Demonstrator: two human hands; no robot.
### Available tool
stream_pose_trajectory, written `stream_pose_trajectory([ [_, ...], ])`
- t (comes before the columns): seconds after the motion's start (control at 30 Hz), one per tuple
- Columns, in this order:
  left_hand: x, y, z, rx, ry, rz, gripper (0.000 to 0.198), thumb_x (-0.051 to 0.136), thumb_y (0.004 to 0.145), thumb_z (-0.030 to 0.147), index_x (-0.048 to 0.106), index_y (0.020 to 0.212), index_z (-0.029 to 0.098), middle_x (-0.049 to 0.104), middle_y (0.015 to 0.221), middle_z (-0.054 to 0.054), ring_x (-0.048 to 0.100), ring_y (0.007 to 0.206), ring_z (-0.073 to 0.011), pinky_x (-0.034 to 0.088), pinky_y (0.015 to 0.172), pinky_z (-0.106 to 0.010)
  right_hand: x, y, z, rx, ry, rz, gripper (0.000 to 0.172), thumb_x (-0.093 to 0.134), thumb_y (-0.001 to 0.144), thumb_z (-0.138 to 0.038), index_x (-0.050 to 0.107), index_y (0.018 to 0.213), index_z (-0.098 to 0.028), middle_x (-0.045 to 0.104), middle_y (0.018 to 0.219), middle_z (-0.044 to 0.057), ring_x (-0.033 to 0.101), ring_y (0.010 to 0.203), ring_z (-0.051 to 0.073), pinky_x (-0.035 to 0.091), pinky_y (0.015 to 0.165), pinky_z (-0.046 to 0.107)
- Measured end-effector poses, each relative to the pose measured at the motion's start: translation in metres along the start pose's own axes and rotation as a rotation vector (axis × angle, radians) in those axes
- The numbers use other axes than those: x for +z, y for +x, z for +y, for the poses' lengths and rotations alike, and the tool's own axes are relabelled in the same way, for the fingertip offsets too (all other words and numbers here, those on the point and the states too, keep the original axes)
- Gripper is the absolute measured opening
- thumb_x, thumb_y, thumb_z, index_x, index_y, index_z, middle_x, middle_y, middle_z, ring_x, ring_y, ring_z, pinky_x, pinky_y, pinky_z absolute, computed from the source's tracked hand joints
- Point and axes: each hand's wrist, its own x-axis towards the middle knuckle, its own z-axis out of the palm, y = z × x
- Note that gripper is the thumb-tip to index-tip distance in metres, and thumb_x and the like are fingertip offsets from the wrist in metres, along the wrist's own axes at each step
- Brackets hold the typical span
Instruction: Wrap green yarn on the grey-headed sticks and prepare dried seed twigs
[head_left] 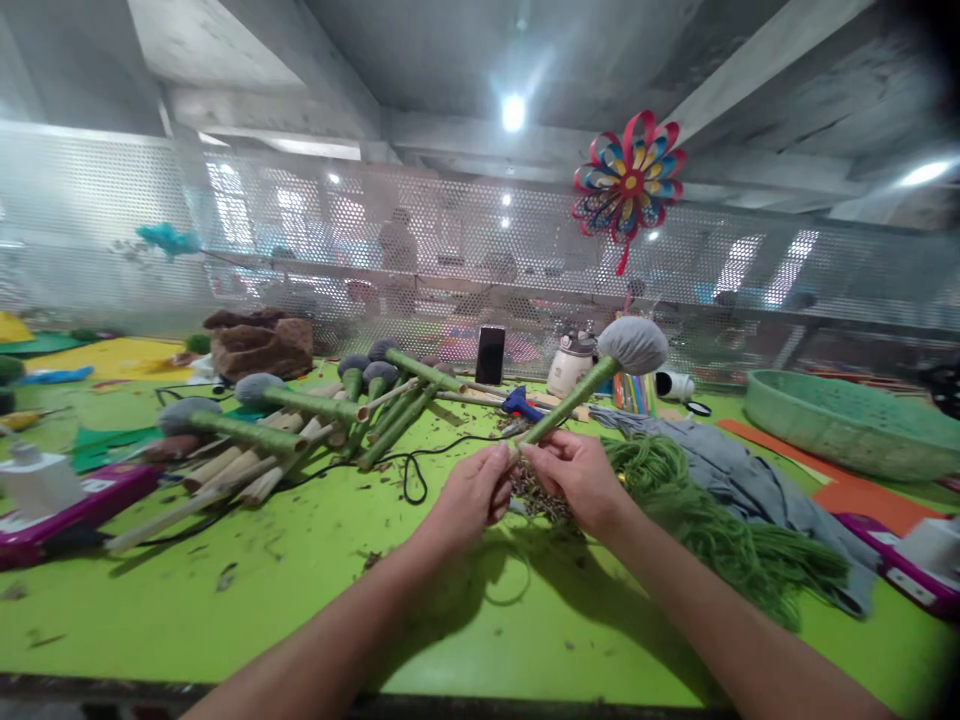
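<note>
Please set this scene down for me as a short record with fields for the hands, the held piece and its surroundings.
Left hand: pinches the lower end of the green-wrapped stick
Right hand: fingers on the same stick, close beside the left
Held piece: tilted, with its grey cloth head up to the right
To the left: similar grey-headed sticks, piled
To the right: green strands, grey cloth
Beyond the hands: blue glue gun, dark phone
Surface: green table, scattered bits

Through the head view, I have the left hand [478, 487] and right hand [581, 475] pinching a grey-topped green stick [574, 400] above the counter [300, 610].
</note>
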Motion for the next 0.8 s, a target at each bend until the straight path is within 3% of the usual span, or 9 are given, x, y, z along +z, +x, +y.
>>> stream_pose_trajectory([
  [0.1, -0.003, 0.000, 0.000, -0.102, -0.178, -0.112, 0.034, 0.043, 0.088, 0.047, 0.047, 0.073, 0.016, 0.025, 0.048, 0.009, 0.018, 0.042, -0.0050, 0.013, 0.040, -0.019, -0.001, -0.001, -0.002, -0.014, -0.039, -0.004, 0.026, 0.069, 0.072, -0.034, 0.063, 0.082, -0.011, 0.039, 0.043, -0.008, 0.029, 0.039, 0.004, 0.019, 0.040, 0.020],
  [0.2, -0.005, 0.001, -0.001, -0.124, -0.147, -0.138, 0.037, 0.042, 0.088, 0.049, 0.051, 0.075, 0.015, 0.030, 0.047, 0.008, 0.021, 0.041, -0.0049, 0.014, 0.040, -0.019, -0.002, -0.001, -0.004, -0.021, -0.078, -0.012, 0.026, 0.069, 0.072, -0.035, 0.062, 0.082, -0.011, 0.040, 0.044, -0.008, 0.030, 0.040, 0.005, 0.020, 0.040, 0.020],
  [0.33, -0.005, 0.002, -0.001, -0.006, 0.142, -0.037, 0.043, 0.039, 0.088, 0.052, 0.051, 0.068, 0.015, 0.039, 0.046, 0.005, 0.032, 0.041, -0.0066, 0.024, 0.041, -0.020, -0.003, 0.000, -0.003, -0.011, -0.087, -0.015, 0.027, 0.068, 0.073, -0.036, 0.062, 0.082, -0.011, 0.039, 0.044, -0.008, 0.029, 0.039, 0.005, 0.019, 0.040, 0.021],
  [0.43, -0.004, 0.003, -0.002, 0.037, 0.249, -0.044, 0.046, 0.035, 0.089, 0.053, 0.048, 0.065, 0.016, 0.043, 0.047, 0.003, 0.037, 0.041, -0.0082, 0.028, 0.043, -0.021, -0.006, 0.001, 0.000, -0.001, -0.065, -0.031, 0.028, 0.067, 0.073, -0.037, 0.061, 0.081, -0.011, 0.036, 0.043, -0.009, 0.026, 0.039, 0.004, 0.017, 0.040, 0.021],
  [0.57, -0.006, 0.004, -0.004, 0.038, 0.284, -0.011, 0.047, 0.035, 0.088, 0.055, 0.051, 0.066, 0.016, 0.048, 0.051, 0.001, 0.041, 0.044, -0.0099, 0.032, 0.044, -0.023, -0.012, 0.004, 0.002, 0.038, -0.041, -0.083, 0.029, 0.068, 0.073, -0.039, 0.060, 0.080, -0.011, 0.031, 0.044, -0.010, 0.023, 0.040, 0.004, 0.015, 0.040, 0.022],
  [0.7, -0.012, 0.009, 0.006, 0.040, 0.200, 0.149, 0.041, 0.045, 0.085, 0.051, 0.061, 0.081, 0.013, 0.058, 0.070, -0.004, 0.053, 0.063, -0.0132, 0.041, 0.055, -0.023, -0.013, 0.003, -0.002, 0.090, -0.129, -0.166, 0.031, 0.068, 0.072, -0.039, 0.062, 0.082, -0.011, 0.029, 0.046, -0.010, 0.022, 0.042, 0.005, 0.013, 0.042, 0.022],
  [0.8, -0.014, 0.013, 0.018, 0.047, 0.165, 0.183, 0.037, 0.054, 0.080, 0.049, 0.063, 0.083, 0.013, 0.062, 0.079, -0.005, 0.057, 0.075, -0.0158, 0.043, 0.061, -0.024, -0.009, -0.002, -0.009, 0.131, -0.235, -0.271, 0.033, 0.067, 0.072, -0.041, 0.062, 0.082, -0.010, 0.032, 0.049, -0.008, 0.022, 0.045, 0.005, 0.012, 0.044, 0.023],
])
